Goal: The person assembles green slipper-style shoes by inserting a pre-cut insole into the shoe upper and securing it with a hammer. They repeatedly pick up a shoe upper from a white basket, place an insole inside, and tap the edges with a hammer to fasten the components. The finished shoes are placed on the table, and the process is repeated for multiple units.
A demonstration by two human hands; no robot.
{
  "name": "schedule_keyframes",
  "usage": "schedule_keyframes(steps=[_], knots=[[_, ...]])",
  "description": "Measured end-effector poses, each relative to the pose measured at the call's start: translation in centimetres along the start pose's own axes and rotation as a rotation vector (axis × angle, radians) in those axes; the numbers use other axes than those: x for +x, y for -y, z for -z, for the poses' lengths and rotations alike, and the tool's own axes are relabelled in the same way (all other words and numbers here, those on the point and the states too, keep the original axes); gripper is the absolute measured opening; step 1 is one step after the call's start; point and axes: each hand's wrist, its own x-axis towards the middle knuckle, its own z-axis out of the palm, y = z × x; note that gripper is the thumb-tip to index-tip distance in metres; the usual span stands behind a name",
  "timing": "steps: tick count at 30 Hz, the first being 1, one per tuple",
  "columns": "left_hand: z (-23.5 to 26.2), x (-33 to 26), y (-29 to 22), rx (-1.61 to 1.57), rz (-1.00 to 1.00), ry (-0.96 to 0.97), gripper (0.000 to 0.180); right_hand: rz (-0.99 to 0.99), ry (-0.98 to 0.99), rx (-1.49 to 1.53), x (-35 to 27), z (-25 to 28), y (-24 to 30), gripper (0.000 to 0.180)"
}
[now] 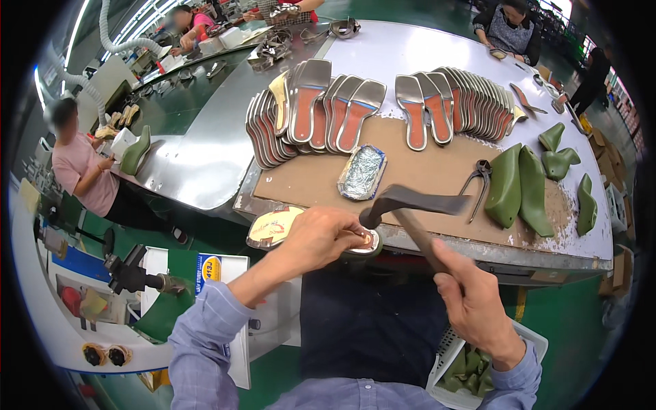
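Observation:
My left hand (321, 236) is closed over a cream and brown insole (275, 224), which has a green shoe last under its heel end. Thumb and fingertips pinch together at that heel; whatever small thing they hold, if any, is hidden. My right hand (471, 301) grips the wooden handle of a hammer (415, 203). Its dark, curved head hovers just above and right of my left fingertips. Beyond them, a wrapped oval pad (362, 172) with a blue rim lies on the brown board.
Rows of metal-edged insoles (355, 113) with reddish-brown middles stand on the table (424, 48). Pincers (478, 188) and green lasts (506, 184) lie to the right. A white basket (536, 335) holds more lasts below. A machine (109, 342) stands at left; several people work around.

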Motion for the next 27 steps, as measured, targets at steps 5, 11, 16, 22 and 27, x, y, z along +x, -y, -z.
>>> schedule_keyframes(steps=[5,11,16,22,27], knots=[[2.5,-0.1,1.3,0.445,-0.185,0.112,0.057,-0.586,-0.039,0.448,-4.7,1.0,-1.6,0.05],[1.3,-0.8,1.8,0.304,-0.116,0.139,0.056,-0.688,-0.25,0.491,-7.3,1.1,-1.8,0.057],[1.6,-0.6,1.8,0.338,-0.126,0.163,0.056,-0.412,0.056,0.04,-6.0,2.8,-1.4,0.053],[1.2,-1.0,2.2,0.335,-0.138,0.125,0.055,-0.003,-0.098,-0.134,-0.6,3.8,2.7,0.042],[1.2,-0.9,2.2,0.339,-0.175,0.114,0.056,0.067,0.009,-0.251,1.7,2.7,2.2,0.049]])
